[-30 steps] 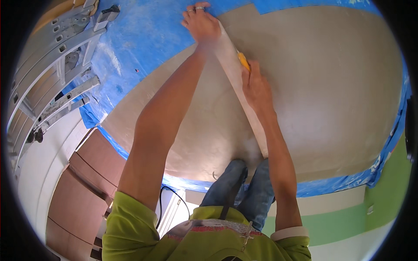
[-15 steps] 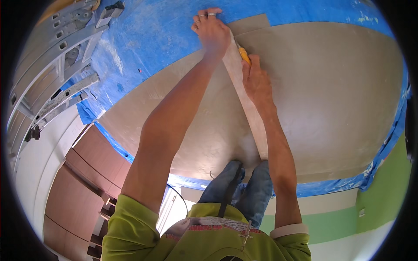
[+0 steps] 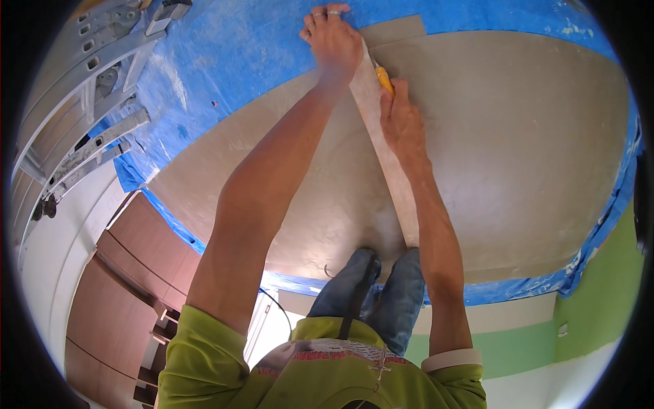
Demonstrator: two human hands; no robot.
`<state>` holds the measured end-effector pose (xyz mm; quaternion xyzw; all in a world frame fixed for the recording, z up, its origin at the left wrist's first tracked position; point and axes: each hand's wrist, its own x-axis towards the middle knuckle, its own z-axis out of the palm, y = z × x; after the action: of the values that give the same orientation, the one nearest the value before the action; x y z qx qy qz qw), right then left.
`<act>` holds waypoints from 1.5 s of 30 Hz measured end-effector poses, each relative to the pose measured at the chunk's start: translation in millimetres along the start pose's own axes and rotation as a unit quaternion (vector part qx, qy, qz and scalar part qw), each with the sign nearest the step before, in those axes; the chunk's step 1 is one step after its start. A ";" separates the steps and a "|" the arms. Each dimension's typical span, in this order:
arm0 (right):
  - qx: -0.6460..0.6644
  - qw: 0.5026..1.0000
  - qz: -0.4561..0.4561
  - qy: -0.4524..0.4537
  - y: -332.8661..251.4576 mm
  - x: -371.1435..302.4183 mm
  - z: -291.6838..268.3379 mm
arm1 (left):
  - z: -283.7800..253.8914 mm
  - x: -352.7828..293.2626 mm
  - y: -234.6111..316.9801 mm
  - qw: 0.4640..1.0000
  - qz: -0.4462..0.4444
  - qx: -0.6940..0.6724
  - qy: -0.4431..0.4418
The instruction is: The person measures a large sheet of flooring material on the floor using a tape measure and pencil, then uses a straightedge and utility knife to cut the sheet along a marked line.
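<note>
A long pale wooden strip (image 3: 379, 146) lies across a large grey-brown sheet (image 3: 518, 157), running from near my feet to the sheet's far edge. My left hand (image 3: 335, 44), with rings on its fingers, bears down on the strip's far end, fingers bent over it. Along the strip's right side, my right hand (image 3: 403, 123) is closed around a yellow-handled cutting knife (image 3: 385, 80). The knife points away from me, its tip low beside the strip's edge; the exact contact of the blade is too small to make out. A small flap of sheet (image 3: 395, 31) shows beyond the far edge.
Blue plastic sheeting (image 3: 231, 54) spreads under and around the sheet. A folded metal ladder (image 3: 88, 82) is at the far left. Brown wood panels (image 3: 102, 300) are at the lower left, and a green wall (image 3: 593, 273) is on the right. My jeans-clad legs (image 3: 340, 290) are at the near edge.
The whole view has shifted slightly. My right hand and the knife have moved only a little; my left hand keeps its place on the strip's far end.
</note>
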<state>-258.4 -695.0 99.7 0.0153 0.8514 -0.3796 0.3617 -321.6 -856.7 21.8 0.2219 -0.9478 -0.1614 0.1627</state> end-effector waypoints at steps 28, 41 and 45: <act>-0.056 0.998 -0.022 -0.016 -12.5 8.8 -7.6 | 6.8 -2.2 -6.3 0.999 0.017 0.020 0.024; -0.087 0.996 -0.014 -0.029 11.4 -29.8 -9.8 | 7.1 -6.4 -7.6 0.999 0.029 0.018 0.028; -0.086 0.996 -0.008 -0.039 21.9 -54.4 -14.8 | 10.5 -7.0 -7.9 0.998 0.047 0.019 0.045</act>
<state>-220.6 -656.2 126.6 -0.0375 0.8662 -0.3086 0.3912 -316.7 -857.6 7.7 0.1868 -0.9517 -0.1253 0.2088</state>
